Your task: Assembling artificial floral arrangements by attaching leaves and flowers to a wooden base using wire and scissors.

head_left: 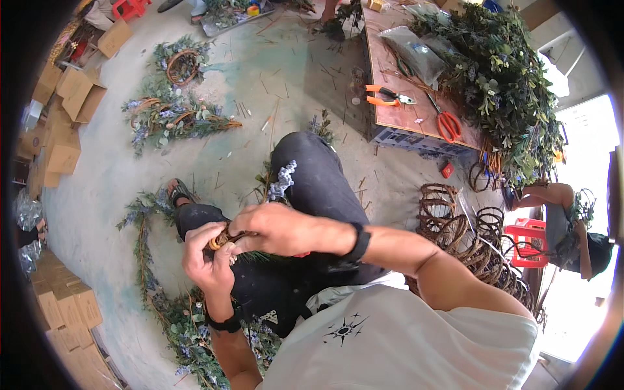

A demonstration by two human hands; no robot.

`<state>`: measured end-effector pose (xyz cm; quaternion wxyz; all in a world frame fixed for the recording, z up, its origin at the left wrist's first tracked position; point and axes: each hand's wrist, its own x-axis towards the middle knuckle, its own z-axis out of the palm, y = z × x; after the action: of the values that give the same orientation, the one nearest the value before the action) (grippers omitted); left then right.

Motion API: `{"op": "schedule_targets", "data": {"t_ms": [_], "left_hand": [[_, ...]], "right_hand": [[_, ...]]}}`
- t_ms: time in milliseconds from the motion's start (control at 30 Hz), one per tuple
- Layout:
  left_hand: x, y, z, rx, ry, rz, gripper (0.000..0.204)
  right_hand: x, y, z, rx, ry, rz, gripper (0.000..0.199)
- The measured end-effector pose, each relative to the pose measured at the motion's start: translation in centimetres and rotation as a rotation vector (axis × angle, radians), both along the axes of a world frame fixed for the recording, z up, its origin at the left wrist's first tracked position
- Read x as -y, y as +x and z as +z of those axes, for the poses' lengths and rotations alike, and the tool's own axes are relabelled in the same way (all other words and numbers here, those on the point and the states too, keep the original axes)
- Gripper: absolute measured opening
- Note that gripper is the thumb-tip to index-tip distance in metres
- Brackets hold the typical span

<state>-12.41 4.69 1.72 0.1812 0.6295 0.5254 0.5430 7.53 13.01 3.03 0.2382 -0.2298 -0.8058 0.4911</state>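
Note:
In front of my lap, my left hand (207, 257) and my right hand (276, 229) meet with fingers closed around a brown vine piece (224, 238). A yellowish loop shows at its end, and most of it is hidden by my fingers. Just beyond my right hand a sprig of pale purple flowers (282, 181) sticks up against my knee, with green leaves beside it. Dark green needles show under my right hand. A long garland of leaves and purple flowers (148, 286) curves along the floor left of my legs.
Finished-looking greenery wreaths (166, 116) lie on the floor ahead. On the low table (383, 55) at right are orange-handled pliers (388, 95), red-handled scissors (448, 125) and heaped foliage (497, 78). Bare vine rings (478, 244) pile up right of me, near a seated person (565, 224). Cardboard boxes (68, 305) line the left.

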Motion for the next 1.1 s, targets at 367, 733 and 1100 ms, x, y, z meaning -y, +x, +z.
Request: {"op": "schedule_targets", "data": {"t_ms": [367, 733, 1100], "left_hand": [[-0.5, -1.0, 0.8, -0.031, 0.004, 0.099, 0.030], [1.4, 0.2, 1.5, 0.053, -0.132, 0.192, 0.042], [-2.3, 1.0, 0.0, 0.104, 0.147, 0.081, 0.031]], "right_hand": [[-26.4, 8.4, -21.6, 0.309, -0.564, -0.706, 0.040], [-33.8, -3.4, -41.3, 0.810, 0.168, -0.423, 0.023], [-37.7, -3.7, -45.7, 1.015, 0.475, -0.070, 0.020]]}}
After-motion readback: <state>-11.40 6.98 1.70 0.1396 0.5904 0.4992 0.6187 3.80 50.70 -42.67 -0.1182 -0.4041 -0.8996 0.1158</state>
